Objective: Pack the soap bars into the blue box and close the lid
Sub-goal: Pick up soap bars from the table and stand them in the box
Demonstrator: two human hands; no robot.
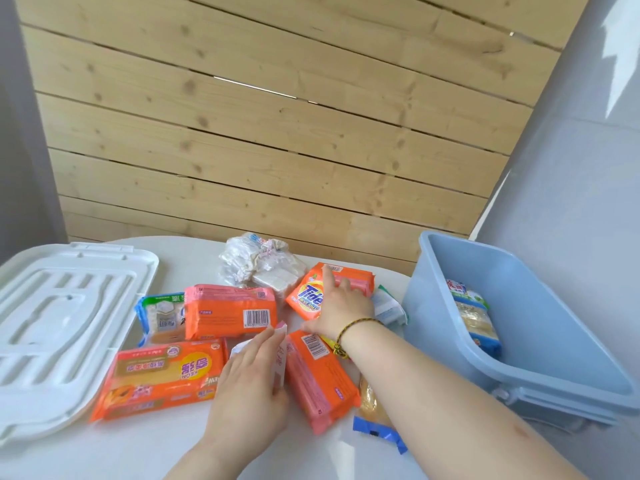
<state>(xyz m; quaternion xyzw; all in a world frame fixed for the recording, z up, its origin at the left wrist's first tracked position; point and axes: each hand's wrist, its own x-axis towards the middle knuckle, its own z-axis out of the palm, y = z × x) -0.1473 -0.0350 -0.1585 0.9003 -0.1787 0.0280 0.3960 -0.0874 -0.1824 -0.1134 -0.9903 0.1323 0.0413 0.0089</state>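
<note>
Your two hands are low among the soap bars [228, 313], and the blue box [519, 341] stands open at 3 o'clock.
Your right hand [343, 306] reaches to 1 o'clock and lies spread on the Tide bar [308, 296], index finger straight, gripping nothing. Your left hand [249, 379] lies with straight fingers on a white-wrapped bar [281, 344] at the centre; whether the thumb pinches it, I cannot tell. The box wall is just beside your right forearm. The white lid [59, 323] lies at 9 o'clock, and bare table [156, 445] shows at 6 o'clock.
</note>
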